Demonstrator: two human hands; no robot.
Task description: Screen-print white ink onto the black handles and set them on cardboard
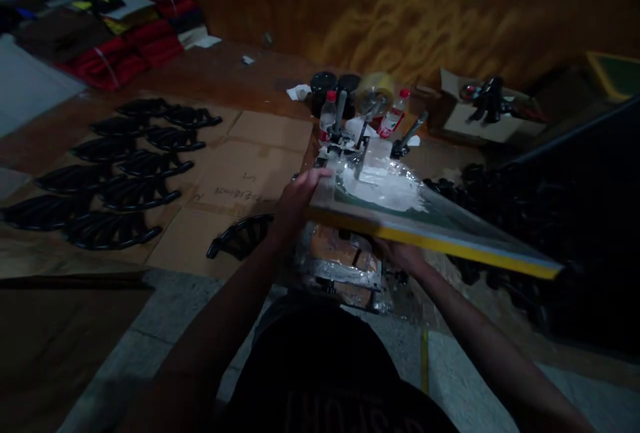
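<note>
Black shirt (325, 366) foremost, a person's left hand (301, 187) grips a yellow-edged frame (435, 239) tilted above a metal stand (343, 274); the right hand's (406, 257) hold is unclear. Ribbed pieces (114, 229) line cardboard (240, 176); whether they are finished is uncertain.

Dim, underexposed. Small glints on clear film (404, 167) over yellow-edged frame (435, 241); faint sheen on black curved parts (113, 229). Right side sunk to near-black. Soft throughout, blurrier toward edges. Wide-angle stretch at corners.
</note>
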